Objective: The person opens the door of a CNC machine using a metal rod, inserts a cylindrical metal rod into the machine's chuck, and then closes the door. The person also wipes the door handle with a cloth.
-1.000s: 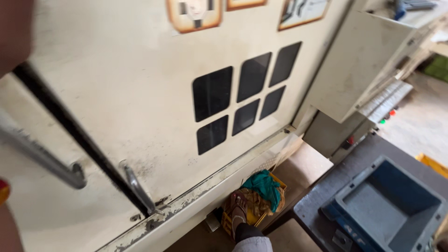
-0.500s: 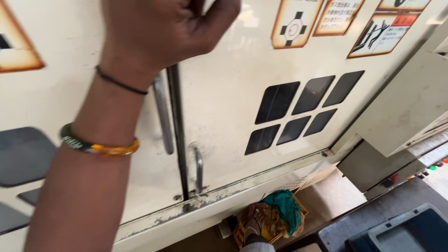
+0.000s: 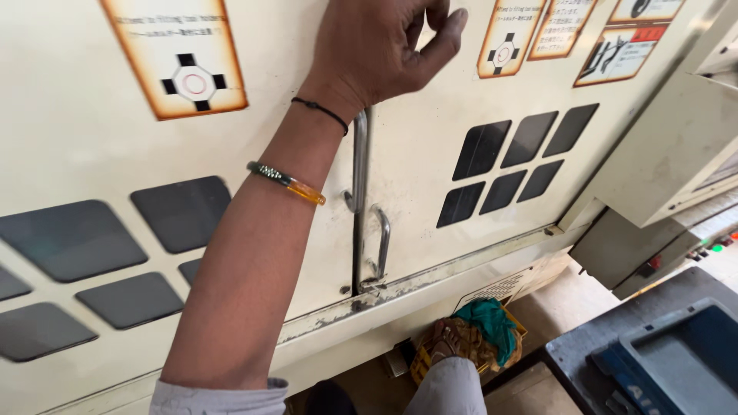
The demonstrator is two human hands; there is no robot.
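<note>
Head view, looking down the front of a cream machine cabinet. One hand (image 3: 384,46) reaches up against the doors (image 3: 307,84) near their top edge, fingers (image 3: 442,34) curled loosely into a part-closed fist; it lies at the top of the handle (image 3: 360,165), but whether it grips the bar or only rests on the panel cannot be told, since the knuckles hide the contact. From the forearm's line it is probably the left hand; the other hand is out of frame.

The handle is a slim metal bar with its long axis vertical, running along the seam where the two doors meet, its upper end under the wrist and its lower end pointing at the doors' bottom edge. A second, shorter handle (image 3: 382,242) sits just beside it to the right, also upright, ending near the bottom rail (image 3: 461,265).

The forearm crosses the left door diagonally and covers part of it; it carries a thin black thread (image 3: 327,114) at the wrist and a bangle (image 3: 286,182) lower down.

Dark square windows (image 3: 515,165) are set in the right door, larger ones (image 3: 115,253) in the left. Orange-bordered labels (image 3: 181,58) sit along the top edge. Below the rail, a sandalled foot (image 3: 453,346) stands beside a teal cloth (image 3: 488,323) in a yellow basket (image 3: 515,350). A blue tray (image 3: 676,361) lies at the lower right corner.
</note>
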